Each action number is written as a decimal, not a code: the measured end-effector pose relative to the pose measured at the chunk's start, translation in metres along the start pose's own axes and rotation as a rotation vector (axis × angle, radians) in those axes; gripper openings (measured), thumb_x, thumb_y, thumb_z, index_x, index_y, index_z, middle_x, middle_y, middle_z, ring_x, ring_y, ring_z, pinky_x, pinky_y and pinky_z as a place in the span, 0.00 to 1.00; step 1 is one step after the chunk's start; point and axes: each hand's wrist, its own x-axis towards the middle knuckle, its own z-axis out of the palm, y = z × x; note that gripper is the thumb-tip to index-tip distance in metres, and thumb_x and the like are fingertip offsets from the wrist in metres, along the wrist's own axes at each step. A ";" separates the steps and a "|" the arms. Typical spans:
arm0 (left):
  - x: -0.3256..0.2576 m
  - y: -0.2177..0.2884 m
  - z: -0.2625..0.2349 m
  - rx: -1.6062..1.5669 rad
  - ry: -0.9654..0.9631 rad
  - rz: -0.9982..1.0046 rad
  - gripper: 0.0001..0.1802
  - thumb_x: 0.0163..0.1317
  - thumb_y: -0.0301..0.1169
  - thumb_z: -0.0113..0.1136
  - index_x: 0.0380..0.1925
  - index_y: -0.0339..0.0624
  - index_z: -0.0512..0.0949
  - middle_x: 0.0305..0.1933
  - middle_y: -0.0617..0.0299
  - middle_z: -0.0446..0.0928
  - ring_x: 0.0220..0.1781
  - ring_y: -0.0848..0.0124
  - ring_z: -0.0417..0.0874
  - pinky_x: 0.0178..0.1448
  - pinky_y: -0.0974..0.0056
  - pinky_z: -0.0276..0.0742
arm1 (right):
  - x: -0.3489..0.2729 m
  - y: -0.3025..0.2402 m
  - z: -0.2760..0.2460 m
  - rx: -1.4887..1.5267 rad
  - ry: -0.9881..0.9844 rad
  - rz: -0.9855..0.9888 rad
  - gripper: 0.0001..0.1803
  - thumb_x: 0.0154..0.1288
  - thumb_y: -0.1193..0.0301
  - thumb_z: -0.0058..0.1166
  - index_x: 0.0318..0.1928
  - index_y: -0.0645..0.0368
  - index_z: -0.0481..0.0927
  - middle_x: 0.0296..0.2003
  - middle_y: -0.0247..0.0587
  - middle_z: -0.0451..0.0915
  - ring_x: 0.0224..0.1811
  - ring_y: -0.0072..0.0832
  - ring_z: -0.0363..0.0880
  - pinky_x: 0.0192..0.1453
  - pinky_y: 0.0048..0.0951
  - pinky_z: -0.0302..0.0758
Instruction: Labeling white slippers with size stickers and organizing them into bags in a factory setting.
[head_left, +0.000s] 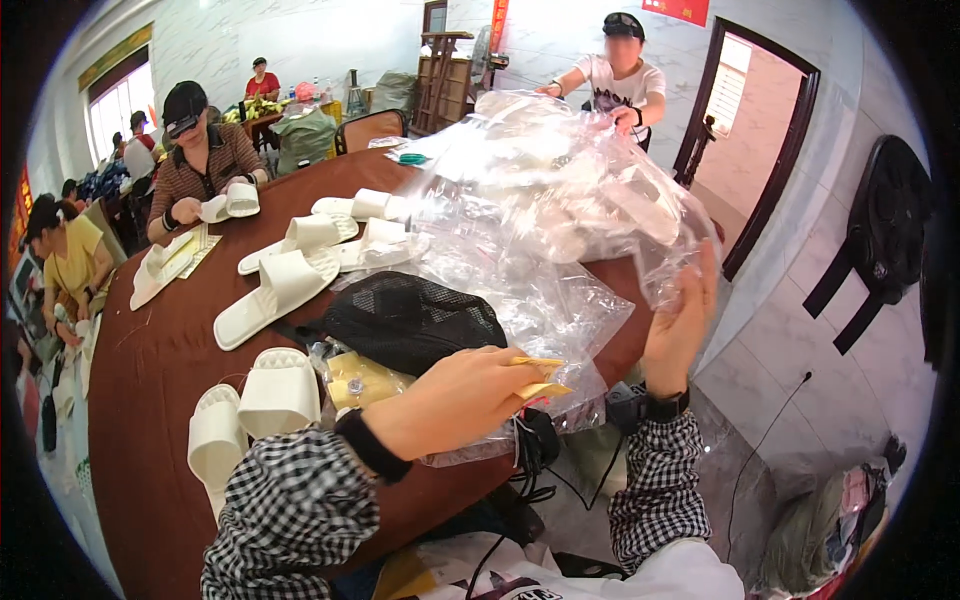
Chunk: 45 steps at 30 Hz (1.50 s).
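Thin yellow slips (545, 389) in left hand (452, 398)

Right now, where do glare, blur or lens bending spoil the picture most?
Head view: glare washes out parts of the clear plastic bag; head view: the right hand looks smeared toward its fingertips; head view: fisheye bows the edge of the brown table, and the corners fall to black.

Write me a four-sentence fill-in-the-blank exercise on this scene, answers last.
1. Thin flat pieces coloured ____ are in the person's left hand.
2. The person's ____ hand is raised at the edge of a large clear plastic bag.
3. The nearest pair of white open-toed slippers lies beside the ____ black-and-white checked sleeve.
4. The co-worker at the bag's far end wears a ____ T-shirt.

Missing words: yellow; right; left; white.
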 end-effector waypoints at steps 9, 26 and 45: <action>0.104 -0.069 0.083 -0.194 -0.275 0.235 0.24 0.68 0.25 0.50 0.65 0.46 0.73 0.67 0.53 0.74 0.64 0.56 0.76 0.69 0.57 0.69 | -0.015 -0.013 0.007 -0.434 -0.239 -0.254 0.41 0.69 0.80 0.53 0.78 0.61 0.50 0.66 0.40 0.67 0.34 0.12 0.66 0.37 0.16 0.69; 0.036 -0.032 0.002 0.080 0.764 -0.075 0.12 0.63 0.27 0.63 0.46 0.34 0.80 0.47 0.46 0.82 0.48 0.50 0.84 0.51 0.57 0.79 | -0.069 0.063 -0.025 -0.442 -0.332 0.466 0.61 0.65 0.74 0.64 0.78 0.60 0.25 0.55 0.51 0.76 0.36 0.21 0.79 0.42 0.24 0.81; 0.028 -0.032 0.048 0.536 0.223 0.240 0.16 0.58 0.28 0.57 0.48 0.40 0.77 0.43 0.61 0.76 0.48 0.65 0.79 0.57 0.61 0.71 | -0.020 0.060 -0.062 -0.534 -0.554 0.755 0.37 0.78 0.62 0.47 0.78 0.58 0.48 0.46 0.47 0.81 0.27 0.22 0.81 0.32 0.22 0.81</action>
